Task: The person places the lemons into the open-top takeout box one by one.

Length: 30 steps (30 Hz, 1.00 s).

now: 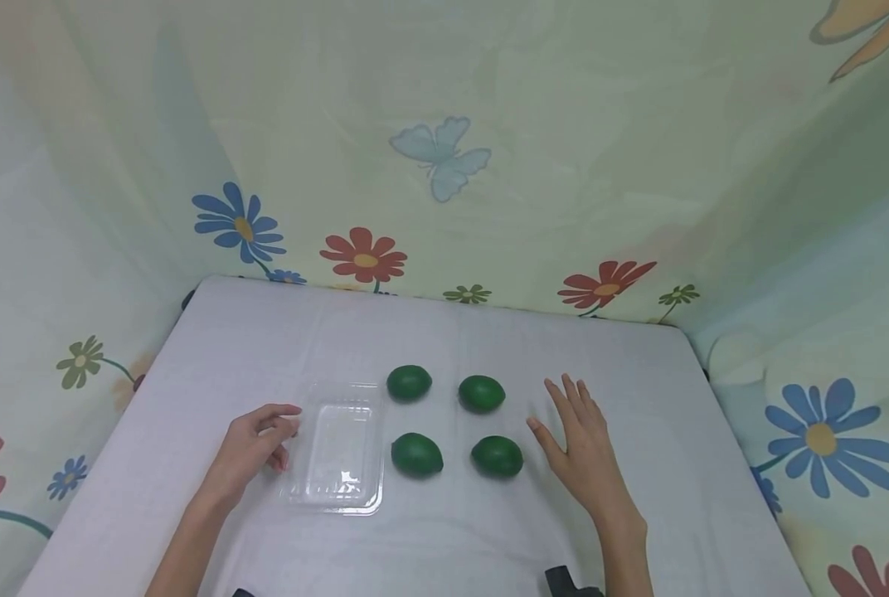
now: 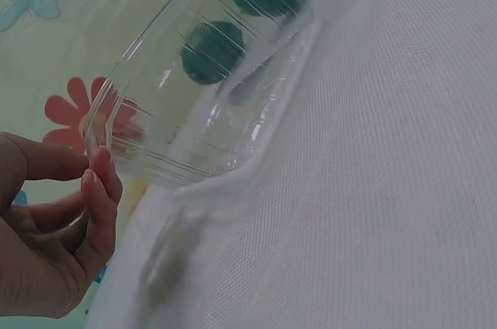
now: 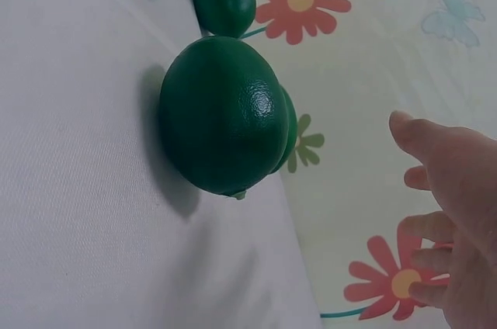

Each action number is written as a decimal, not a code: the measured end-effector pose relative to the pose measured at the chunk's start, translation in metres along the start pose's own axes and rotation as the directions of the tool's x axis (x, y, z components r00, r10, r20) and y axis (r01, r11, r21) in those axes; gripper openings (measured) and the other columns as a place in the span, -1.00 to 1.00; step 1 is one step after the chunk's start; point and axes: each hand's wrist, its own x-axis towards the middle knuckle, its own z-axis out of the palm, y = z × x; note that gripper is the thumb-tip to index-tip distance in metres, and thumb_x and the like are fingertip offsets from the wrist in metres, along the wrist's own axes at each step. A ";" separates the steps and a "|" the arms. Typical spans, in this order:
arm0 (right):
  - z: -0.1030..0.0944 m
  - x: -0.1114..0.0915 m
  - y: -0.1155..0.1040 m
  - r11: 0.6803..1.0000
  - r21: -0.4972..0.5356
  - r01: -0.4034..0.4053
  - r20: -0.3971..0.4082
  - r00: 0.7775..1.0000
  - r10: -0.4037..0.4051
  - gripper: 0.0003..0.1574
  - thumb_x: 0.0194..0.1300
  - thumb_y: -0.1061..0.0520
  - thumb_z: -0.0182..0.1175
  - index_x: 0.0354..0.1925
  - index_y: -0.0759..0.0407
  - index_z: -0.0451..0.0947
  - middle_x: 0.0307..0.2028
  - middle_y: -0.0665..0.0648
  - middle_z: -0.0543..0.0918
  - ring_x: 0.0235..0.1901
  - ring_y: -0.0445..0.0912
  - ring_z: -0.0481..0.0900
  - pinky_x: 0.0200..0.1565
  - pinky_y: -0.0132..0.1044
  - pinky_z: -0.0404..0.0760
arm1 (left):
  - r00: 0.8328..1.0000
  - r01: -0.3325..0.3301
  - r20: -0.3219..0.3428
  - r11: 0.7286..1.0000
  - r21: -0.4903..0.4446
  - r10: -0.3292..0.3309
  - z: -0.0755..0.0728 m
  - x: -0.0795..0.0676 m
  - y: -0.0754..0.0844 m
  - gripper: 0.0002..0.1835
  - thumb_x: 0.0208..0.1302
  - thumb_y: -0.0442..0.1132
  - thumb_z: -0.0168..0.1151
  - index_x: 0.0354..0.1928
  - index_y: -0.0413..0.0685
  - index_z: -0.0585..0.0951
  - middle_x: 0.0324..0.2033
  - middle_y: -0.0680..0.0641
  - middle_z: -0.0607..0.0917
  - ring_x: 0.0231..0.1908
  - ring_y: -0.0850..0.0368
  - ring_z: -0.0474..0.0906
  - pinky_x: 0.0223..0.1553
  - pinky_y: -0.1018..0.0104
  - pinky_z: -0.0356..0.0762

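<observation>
A clear plastic container lies on the left part of the white table. My left hand is at its left rim, and in the left wrist view the thumb and fingertips pinch that rim. Right of the container sit several green limes: a back pair, lime and lime, and a front pair, lime and lime. My right hand hovers right of them with fingers spread and holds nothing. In the right wrist view the nearest lime stands apart from that hand.
A white cloth covers the table. Behind it and at both sides hangs a curtain printed with flowers and a butterfly. A black object shows at the bottom edge by the right forearm.
</observation>
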 end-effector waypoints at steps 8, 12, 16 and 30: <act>-0.001 0.003 -0.001 1.000 0.011 -0.009 0.011 1.000 0.008 -0.14 0.22 -0.04 0.34 0.39 0.11 0.27 0.42 0.35 0.23 0.45 0.33 0.03 0.30 0.38 0.15 | 1.000 -0.002 0.017 1.000 0.008 0.002 -0.002 0.001 0.001 -0.64 0.39 -0.18 0.12 0.10 -0.26 0.49 -0.14 -0.30 0.61 -0.56 0.13 0.55 -0.48 0.31 0.62; -0.001 0.009 -0.003 1.000 0.016 0.005 0.014 1.000 -0.005 -0.14 0.18 -0.06 0.37 0.35 0.14 0.31 0.40 0.34 0.27 0.43 0.34 0.06 0.30 0.37 0.16 | 1.000 -0.005 0.009 0.999 0.039 0.005 -0.004 0.002 0.004 -0.63 0.41 -0.17 0.09 0.13 -0.27 0.45 -0.07 -0.30 0.60 -0.52 0.11 0.57 -0.46 0.31 0.63; -0.002 0.007 -0.005 0.998 0.054 -0.032 0.087 0.996 0.028 -0.15 0.15 -0.10 0.39 0.33 0.09 0.34 0.39 0.27 0.30 0.43 0.29 0.08 0.30 0.36 0.19 | 1.000 -0.009 0.007 0.999 0.052 0.009 -0.003 0.003 0.005 -0.61 0.42 -0.16 0.08 0.14 -0.29 0.44 -0.04 -0.30 0.59 -0.51 0.12 0.57 -0.46 0.31 0.63; 0.026 -0.024 -0.011 0.958 0.230 -0.172 0.337 0.938 0.088 -0.12 0.01 -0.07 0.49 0.30 -0.14 0.39 0.27 0.03 0.50 0.18 0.07 0.53 0.15 0.05 0.55 | 1.000 0.009 0.021 0.999 0.033 -0.009 0.003 0.001 0.001 -0.61 0.42 -0.17 0.09 0.14 -0.28 0.44 -0.07 -0.31 0.60 -0.49 0.13 0.56 -0.50 0.27 0.65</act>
